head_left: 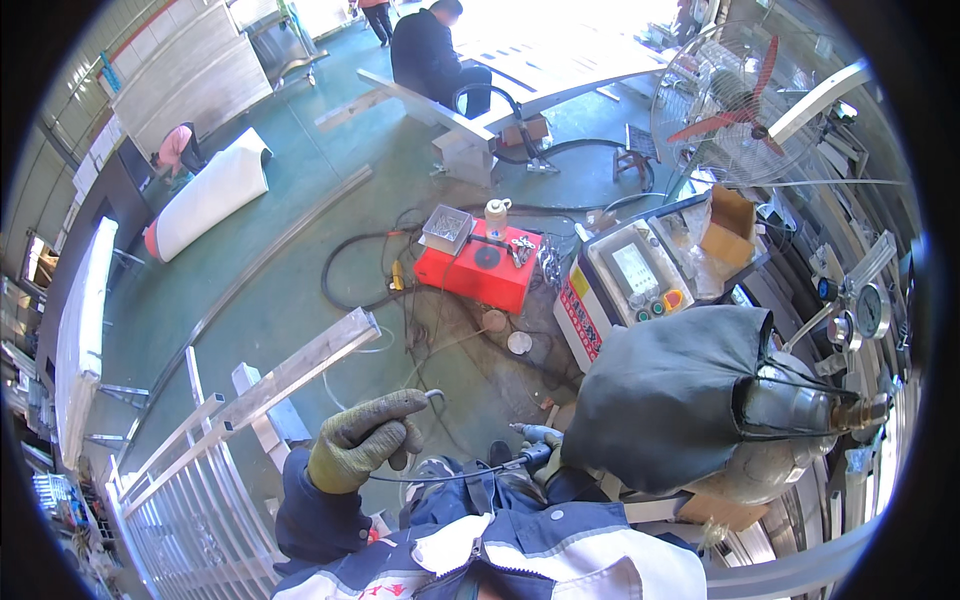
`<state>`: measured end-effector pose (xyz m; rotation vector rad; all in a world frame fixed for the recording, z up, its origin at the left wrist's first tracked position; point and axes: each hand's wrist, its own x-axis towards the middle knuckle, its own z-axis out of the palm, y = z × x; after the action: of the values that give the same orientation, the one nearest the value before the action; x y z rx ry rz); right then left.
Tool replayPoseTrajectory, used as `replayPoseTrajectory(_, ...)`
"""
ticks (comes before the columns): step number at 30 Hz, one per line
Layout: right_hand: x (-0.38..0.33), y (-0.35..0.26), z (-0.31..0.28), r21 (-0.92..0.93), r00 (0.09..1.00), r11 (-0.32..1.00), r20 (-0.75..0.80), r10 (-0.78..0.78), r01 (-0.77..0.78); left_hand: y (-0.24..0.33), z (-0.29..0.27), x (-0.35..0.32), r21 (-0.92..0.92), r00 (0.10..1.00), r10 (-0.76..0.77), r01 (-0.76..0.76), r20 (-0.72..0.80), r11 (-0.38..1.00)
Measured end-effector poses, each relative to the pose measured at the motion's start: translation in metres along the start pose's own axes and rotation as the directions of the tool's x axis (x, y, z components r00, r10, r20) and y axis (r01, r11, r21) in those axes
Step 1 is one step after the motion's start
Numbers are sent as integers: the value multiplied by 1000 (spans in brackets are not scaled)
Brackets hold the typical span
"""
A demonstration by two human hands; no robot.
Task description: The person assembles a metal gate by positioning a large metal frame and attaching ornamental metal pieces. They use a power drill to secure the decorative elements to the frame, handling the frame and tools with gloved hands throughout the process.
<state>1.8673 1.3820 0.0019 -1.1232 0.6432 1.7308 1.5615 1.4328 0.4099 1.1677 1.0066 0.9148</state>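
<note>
My left hand (365, 440), in a worn olive-grey glove, is raised at the lower centre with its fingers curled in. A thin grey wire with a hooked end (435, 396) sticks out at its index fingertip. Low by my lap, my gloved right hand (552, 472) is closed around a handheld torch (537, 434) with a pale metal nozzle. Part of that hand is hidden beside a dark cloth cover (660, 400). A thin black cable (440, 479) stretches from the torch toward my left wrist.
The cover drapes a metal gas cylinder (780, 400) with a pressure gauge (872, 310). Ahead are a red box (480, 275), a control cabinet (632, 275), loose hoses (335, 280) and a caged fan (735, 105). An aluminium frame (215, 450) stands left. A person (425, 55) sits beyond.
</note>
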Motion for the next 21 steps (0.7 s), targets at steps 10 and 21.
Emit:
replayPoseTrajectory(10,40,-10,22,69,1000,997,-9,-27,28,39,-19,73,-140,981,152,-135,122,981)
replayPoseTrajectory(21,123,8,86,293,990,952,83,-115,86,0,-60,185,-128,804,-158,278,574,952)
